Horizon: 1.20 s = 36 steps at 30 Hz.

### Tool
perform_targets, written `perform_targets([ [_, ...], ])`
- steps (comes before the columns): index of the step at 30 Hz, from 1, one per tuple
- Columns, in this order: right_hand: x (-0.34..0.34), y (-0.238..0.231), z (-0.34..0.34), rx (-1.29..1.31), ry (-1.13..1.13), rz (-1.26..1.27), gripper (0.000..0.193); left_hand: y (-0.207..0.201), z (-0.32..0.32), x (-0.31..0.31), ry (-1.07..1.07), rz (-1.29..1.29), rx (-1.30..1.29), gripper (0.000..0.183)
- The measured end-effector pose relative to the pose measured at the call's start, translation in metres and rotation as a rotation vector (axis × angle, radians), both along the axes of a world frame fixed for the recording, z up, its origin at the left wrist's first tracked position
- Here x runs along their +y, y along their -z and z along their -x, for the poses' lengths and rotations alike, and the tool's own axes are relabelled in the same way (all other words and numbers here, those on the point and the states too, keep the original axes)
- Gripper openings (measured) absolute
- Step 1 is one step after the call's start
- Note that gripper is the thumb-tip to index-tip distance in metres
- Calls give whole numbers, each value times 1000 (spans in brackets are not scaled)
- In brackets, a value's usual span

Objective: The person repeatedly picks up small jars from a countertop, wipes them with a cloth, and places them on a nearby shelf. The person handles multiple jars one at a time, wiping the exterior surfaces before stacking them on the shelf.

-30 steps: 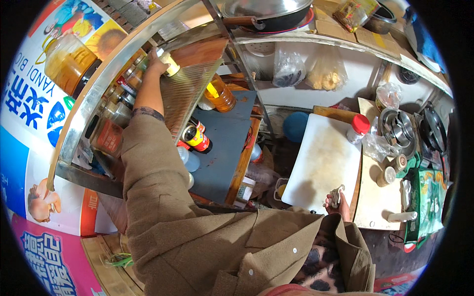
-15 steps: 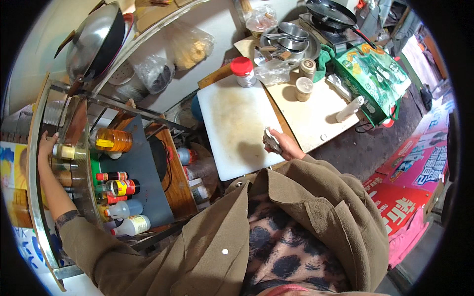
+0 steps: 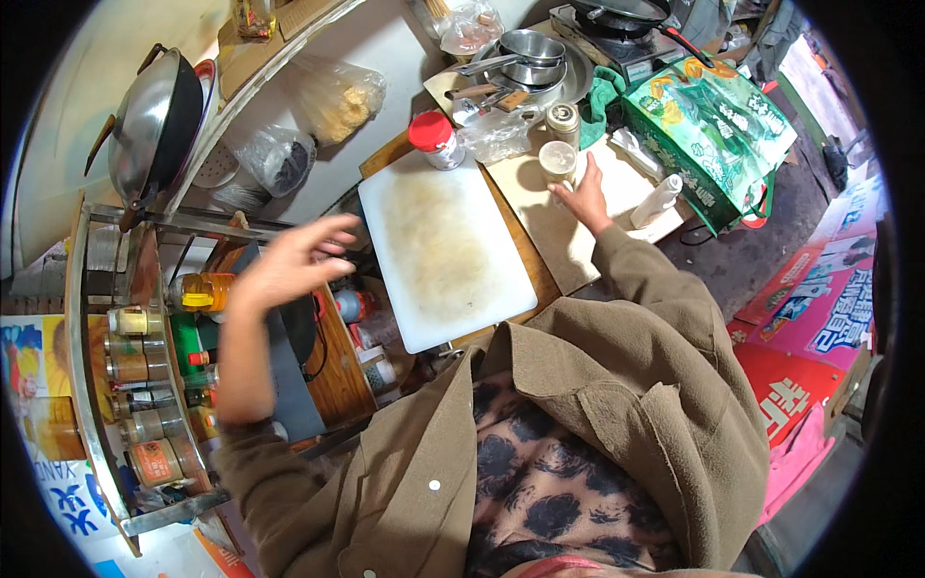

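Observation:
My left hand (image 3: 301, 258) is raised just left of the white cutting board (image 3: 438, 246), its fingers apart and slightly blurred, with nothing visible in it. Over at the right, my right hand (image 3: 584, 197) reaches to a small lidded jar (image 3: 558, 164), thumb and fingers spread beside its lower right side. Whether they touch it I cannot tell. A taller jar (image 3: 563, 123) stands just behind that one. On the far edge of the board sits a red-lidded jar (image 3: 436, 143).
To the left, a metal rack (image 3: 92, 385) holds several spice jars; bottles stand beside it. A wok (image 3: 159, 125) leans above. Steel pans (image 3: 533, 56) lie at the back, near a green bag (image 3: 708, 135). A white bottle (image 3: 657, 202) stands right of my right hand.
My left hand has left the spice rack and moved right toward the board. My right hand has moved from the board to the small jar; the crumpled greyish cloth no longer shows in it.

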State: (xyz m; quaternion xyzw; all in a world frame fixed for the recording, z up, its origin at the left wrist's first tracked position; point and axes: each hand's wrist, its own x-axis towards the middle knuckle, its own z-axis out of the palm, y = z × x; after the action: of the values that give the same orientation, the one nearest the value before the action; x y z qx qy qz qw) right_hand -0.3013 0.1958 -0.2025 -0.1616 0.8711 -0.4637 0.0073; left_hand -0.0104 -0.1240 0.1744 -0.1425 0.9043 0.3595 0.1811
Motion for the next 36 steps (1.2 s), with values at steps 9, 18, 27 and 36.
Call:
perform_targets([
  [9, -43, -25, 42, 17, -99, -553, 87, 223, 1, 84, -47, -147, -85, 63],
  [18, -81, -58, -103, 74, -780, -398, 83, 335, -38, 124, -542, -202, 97, 124],
  [27, -65, -64, -97, -492, -892, -381, 87, 398, -34, 148, -664, -215, 375, 139],
  [36, -92, -37, -153, 391, -1055, -267, 44, 444, 2, 157, -697, -333, 562, 114],
])
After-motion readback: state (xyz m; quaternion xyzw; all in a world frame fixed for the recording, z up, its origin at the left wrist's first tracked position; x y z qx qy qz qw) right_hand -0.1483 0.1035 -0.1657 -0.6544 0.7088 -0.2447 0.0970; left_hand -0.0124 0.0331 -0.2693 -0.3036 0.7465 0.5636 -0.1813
